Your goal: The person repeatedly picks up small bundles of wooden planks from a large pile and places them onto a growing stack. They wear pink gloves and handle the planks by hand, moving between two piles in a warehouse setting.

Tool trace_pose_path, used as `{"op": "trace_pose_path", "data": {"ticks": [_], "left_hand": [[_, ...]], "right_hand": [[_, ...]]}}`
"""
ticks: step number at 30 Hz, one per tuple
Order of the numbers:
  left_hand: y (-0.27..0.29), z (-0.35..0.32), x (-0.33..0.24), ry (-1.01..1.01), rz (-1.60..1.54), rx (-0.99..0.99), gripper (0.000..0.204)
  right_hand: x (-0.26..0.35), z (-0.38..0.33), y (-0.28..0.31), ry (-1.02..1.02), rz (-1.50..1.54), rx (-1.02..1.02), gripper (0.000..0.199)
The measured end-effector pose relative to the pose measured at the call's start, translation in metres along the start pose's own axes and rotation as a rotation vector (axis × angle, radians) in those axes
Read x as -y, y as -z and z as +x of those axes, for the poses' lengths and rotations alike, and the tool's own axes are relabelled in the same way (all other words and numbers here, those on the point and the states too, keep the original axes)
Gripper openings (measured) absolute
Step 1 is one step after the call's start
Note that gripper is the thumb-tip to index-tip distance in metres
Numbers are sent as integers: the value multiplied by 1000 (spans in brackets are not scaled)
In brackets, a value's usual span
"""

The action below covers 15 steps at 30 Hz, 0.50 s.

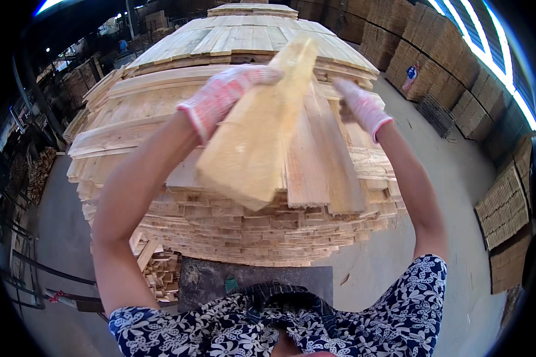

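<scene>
My left hand (235, 92), in a white and pink knitted glove, grips the edge of a yellowish wooden board (262, 134). The board is tilted above the pile and smeared by motion. To its right is my right hand (363, 107), gloved alike and slightly blurred. Its fingers look stretched out, and nothing shows in them. Beneath both hands lies a large stack of sawn boards (238, 223). Two loose boards lie side by side on its top: a pinkish one (308, 160) and a browner one (338, 160), the latter below my right hand.
More board stacks (244, 38) rise behind this one. Tall piles of timber (438, 59) line the right wall, where a distant person (411, 74) stands. At lower left are wood offcuts (164, 273) and metal rails (53, 271). A dark mat (202, 285) lies on the floor near me.
</scene>
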<state>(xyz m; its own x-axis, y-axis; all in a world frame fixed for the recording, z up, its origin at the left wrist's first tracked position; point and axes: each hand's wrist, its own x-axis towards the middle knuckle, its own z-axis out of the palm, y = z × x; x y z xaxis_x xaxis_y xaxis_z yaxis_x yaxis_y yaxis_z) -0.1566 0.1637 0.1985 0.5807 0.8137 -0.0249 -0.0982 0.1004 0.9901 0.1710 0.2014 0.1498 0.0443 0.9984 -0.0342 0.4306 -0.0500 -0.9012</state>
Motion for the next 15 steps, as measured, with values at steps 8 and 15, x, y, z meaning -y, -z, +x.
{"op": "trace_pose_path", "data": {"ticks": [8,15], "left_hand": [[-104,51,17,18,605,193,66],[-122,-44,86,-809,1357,-43,68]], "right_hand": [[5,-18,35,-169,480,131,37],[-63,-23,39,-158,240,-50,73]]}}
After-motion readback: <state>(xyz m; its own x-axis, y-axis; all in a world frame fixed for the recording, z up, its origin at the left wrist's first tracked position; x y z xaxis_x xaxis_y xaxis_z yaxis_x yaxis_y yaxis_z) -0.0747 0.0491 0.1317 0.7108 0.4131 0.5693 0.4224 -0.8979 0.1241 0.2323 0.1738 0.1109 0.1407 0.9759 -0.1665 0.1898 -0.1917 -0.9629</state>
